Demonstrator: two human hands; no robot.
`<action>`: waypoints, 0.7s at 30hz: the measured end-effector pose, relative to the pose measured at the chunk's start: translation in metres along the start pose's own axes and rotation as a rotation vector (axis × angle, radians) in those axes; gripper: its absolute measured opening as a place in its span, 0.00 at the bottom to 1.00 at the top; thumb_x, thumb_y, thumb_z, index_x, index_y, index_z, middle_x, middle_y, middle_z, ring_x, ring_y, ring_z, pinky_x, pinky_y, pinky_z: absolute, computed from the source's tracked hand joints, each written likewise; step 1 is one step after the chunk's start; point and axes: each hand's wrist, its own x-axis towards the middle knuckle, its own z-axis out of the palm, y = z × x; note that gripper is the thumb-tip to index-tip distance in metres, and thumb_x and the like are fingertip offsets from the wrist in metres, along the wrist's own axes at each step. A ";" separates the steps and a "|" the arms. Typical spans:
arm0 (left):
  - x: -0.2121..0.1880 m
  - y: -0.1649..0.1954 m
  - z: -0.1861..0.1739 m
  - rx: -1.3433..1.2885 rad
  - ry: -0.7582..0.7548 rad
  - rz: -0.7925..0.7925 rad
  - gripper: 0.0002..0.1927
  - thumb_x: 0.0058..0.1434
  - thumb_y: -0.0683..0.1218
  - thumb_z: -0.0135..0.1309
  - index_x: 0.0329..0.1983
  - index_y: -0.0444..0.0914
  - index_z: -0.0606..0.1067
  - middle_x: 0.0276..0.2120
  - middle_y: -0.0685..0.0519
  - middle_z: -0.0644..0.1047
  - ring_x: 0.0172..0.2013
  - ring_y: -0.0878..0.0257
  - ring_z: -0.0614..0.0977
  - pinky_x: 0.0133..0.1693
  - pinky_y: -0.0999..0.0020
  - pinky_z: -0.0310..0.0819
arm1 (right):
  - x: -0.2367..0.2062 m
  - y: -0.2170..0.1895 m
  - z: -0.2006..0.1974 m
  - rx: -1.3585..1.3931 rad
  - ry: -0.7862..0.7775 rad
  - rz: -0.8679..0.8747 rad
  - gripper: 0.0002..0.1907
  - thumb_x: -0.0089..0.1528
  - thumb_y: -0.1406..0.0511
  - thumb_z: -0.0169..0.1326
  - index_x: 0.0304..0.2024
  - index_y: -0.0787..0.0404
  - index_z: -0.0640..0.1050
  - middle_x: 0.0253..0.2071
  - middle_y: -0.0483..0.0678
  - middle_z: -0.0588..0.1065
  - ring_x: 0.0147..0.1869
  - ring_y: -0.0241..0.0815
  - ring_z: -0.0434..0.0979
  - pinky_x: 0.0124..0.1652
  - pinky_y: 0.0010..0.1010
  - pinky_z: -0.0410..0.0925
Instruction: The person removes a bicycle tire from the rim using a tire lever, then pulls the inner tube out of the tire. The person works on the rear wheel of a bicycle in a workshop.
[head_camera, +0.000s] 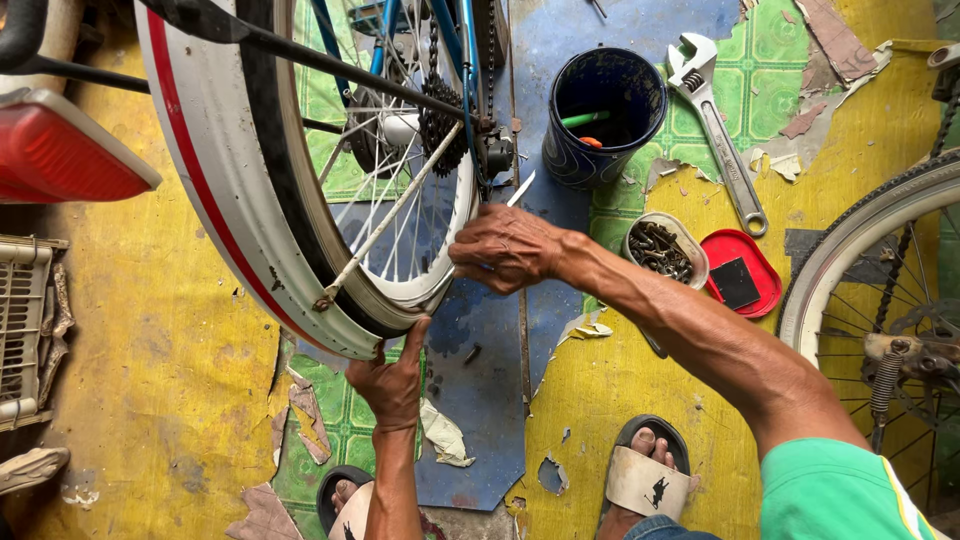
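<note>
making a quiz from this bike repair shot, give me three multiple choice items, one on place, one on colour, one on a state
1. Where is the adjustable wrench?
A. in the cup
B. on the floor right of the dark blue cup
C. in a hand

2. What colour is the small lid?
A. red
B. white
C. black

3. What is the left hand doing?
A. hanging free
B. gripping the white fender
C. holding the wrench

Answers: B, it lies flat beside the cup; A, red beside the tin of parts; B, fingers rest on its lower edge.
</note>
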 end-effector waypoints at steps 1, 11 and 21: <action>-0.002 0.000 -0.001 0.005 0.047 -0.003 0.19 0.59 0.44 0.70 0.50 0.31 0.78 0.44 0.47 0.84 0.45 0.62 0.86 0.50 0.67 0.82 | -0.002 -0.001 0.008 0.034 -0.018 0.047 0.15 0.70 0.57 0.49 0.30 0.54 0.69 0.22 0.44 0.64 0.23 0.42 0.63 0.32 0.39 0.64; -0.007 -0.006 0.003 0.091 0.022 0.115 0.21 0.61 0.49 0.68 0.51 0.32 0.77 0.47 0.44 0.83 0.48 0.53 0.84 0.55 0.60 0.78 | -0.039 -0.050 0.092 0.561 0.360 0.650 0.15 0.70 0.55 0.46 0.37 0.59 0.67 0.20 0.45 0.65 0.20 0.33 0.61 0.19 0.29 0.60; -0.001 -0.049 0.040 0.084 -0.014 -0.175 0.11 0.59 0.44 0.69 0.43 0.38 0.81 0.42 0.49 0.86 0.41 0.56 0.88 0.44 0.61 0.79 | -0.052 -0.121 0.159 1.034 0.429 0.961 0.13 0.71 0.58 0.48 0.44 0.60 0.77 0.24 0.38 0.68 0.26 0.29 0.66 0.23 0.23 0.62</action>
